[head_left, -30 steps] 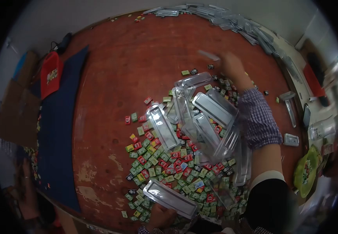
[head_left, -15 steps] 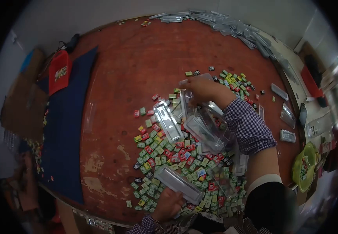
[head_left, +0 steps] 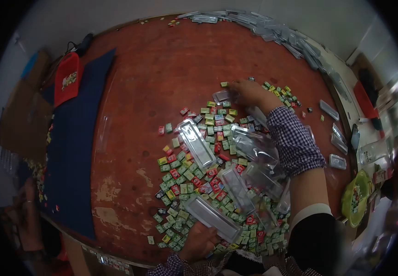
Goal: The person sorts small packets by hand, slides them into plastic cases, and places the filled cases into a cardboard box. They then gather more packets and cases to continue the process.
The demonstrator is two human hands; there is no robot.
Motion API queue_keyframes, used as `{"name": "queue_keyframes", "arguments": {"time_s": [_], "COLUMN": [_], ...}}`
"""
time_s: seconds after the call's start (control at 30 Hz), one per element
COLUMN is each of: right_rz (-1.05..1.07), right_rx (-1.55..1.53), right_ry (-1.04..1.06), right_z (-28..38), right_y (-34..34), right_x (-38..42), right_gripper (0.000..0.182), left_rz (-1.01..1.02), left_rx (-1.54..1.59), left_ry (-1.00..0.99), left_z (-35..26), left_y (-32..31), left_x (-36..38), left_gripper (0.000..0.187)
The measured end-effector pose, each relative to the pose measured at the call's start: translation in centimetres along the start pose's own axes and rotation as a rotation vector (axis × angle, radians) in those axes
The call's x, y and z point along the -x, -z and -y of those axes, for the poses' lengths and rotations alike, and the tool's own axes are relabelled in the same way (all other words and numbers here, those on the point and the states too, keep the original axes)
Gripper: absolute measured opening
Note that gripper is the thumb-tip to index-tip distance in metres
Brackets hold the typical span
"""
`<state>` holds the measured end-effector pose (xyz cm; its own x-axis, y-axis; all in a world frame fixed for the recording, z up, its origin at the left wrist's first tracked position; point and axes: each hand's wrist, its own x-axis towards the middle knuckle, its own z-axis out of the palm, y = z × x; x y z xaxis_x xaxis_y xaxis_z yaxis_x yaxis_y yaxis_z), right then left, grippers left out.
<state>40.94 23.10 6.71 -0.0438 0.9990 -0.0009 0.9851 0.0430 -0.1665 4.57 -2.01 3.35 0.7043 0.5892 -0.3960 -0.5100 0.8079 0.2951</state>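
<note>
Near the front edge, my left hand is closed on the lower side of a long clear plastic tray, fingers and thumb at its rim. My right hand reaches to the far side of a heap of small printed blocks in green, red, yellow and black. Its fingers are closed at the edge of another clear plastic tray; the far fingertips are partly hidden. Between the hands, a shiny tray and several loose clear trays lie on the blocks, overlapping and tilted.
Stacked clear trays line the far right edge of the red table. At right stand a yellow-green basket and a few filled trays. A red scoop rests on blue cloth at left; another person's arm is there.
My right hand has moved farther away and slightly right. The clear trays beneath it have shifted and spread over the heap, uncovering blocks. My left hand and its tray have stayed almost still.
</note>
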Motion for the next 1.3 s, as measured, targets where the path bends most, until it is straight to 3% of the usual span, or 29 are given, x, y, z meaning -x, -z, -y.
{"name": "queue_keyframes", "arguments": {"time_s": [0.13, 0.17, 0.3, 0.37, 0.43, 0.5, 0.53, 0.6, 0.67, 0.77, 0.8, 0.9, 0.93, 1.0, 1.03, 1.07, 1.3], "right_rz": [0.246, 0.187, -0.137, -0.216, -0.065, -0.174, -0.202, -0.067, 0.054, -0.076, -0.118, -0.321, -0.303, -0.299, -0.31, -0.324, -0.324], "right_rx": [0.112, 0.202, -0.211, -0.079, 0.448, 0.351, 0.153, -0.236, -0.096, -0.22, -0.281, -0.332, -0.352, -0.314, -0.256, -0.229, -0.294], "right_ry": [-0.084, 0.02, -0.151, -0.318, -0.423, -0.329, -0.199, -0.251, -0.24, -0.247, -0.323, -0.031, 0.057, 0.218, 0.297, 0.298, 0.173], "right_z": [-0.6, -2.0, -3.4, -2.5, -4.5, -3.5, -2.1, 2.2, 6.0, 5.5, 7.2, 11.2, 12.8, 16.2, 17.5, 18.5, 19.3], "right_y": [0.6, -0.4, 0.3, 5.3, 7.1, 6.3, 5.6, 3.8, 2.7, 0.3, 2.1, 3.6, 2.8, 1.0, 0.2, -0.5, -1.2], "right_x": [0.6, 1.0, 7.5, 13.3, 19.0, 22.4, 23.3, 23.2, 22.2, 21.7, 22.3, 26.3, 27.6, 29.6, 30.3, 31.0, 34.8], "right_gripper": [0.049, 0.048, 0.038, 0.04, 0.039, 0.043, 0.047, 0.049, 0.043, 0.035, 0.023, 0.017, 0.018, 0.023, 0.026, 0.027, 0.027], "left_rz": [-0.018, -0.026, -0.018, 0.02, 0.051, 0.098, 0.124, 0.12, 0.131, 0.172, 0.232, 0.246, 0.319, 0.264, 0.227, 0.186, 0.123], "left_rx": [-0.026, -0.037, -0.073, -0.086, -0.121, -0.145, -0.161, -0.245, -0.37, -0.289, -0.226, -0.216, -0.171, -0.374, -0.272, -0.168, -0.303], "left_ry": [-0.003, -0.01, -0.009, 0.0, -0.021, -0.02, -0.023, -0.025, -0.02, 0.007, -0.044, -0.167, -0.247, -0.292, -0.248, -0.208, -0.215], "left_z": [0.5, 0.6, 1.0, 0.9, 1.3, 1.8, 2.0, 2.4, 2.5, 2.2, 2.4, 2.7, 3.0, 3.2, 3.1, 3.1, 4.1], "left_y": [0.3, 0.3, 0.1, 0.2, 0.2, 0.7, 0.6, -0.1, -0.2, -0.2, 0.0, -0.5, -0.9, -0.6, -1.1, -1.5, -0.4], "left_x": [-0.1, -0.1, -0.1, 0.0, -0.2, -0.5, -0.6, -0.5, -0.4, -0.6, -0.8, -0.9, -0.9, -0.7, -0.6, -0.5, -0.7], "left_gripper": [0.05, 0.05, 0.051, 0.051, 0.054, 0.049, 0.046, 0.043, 0.042, 0.045, 0.045, 0.047, 0.043, 0.039, 0.036, 0.033, 0.029]}}
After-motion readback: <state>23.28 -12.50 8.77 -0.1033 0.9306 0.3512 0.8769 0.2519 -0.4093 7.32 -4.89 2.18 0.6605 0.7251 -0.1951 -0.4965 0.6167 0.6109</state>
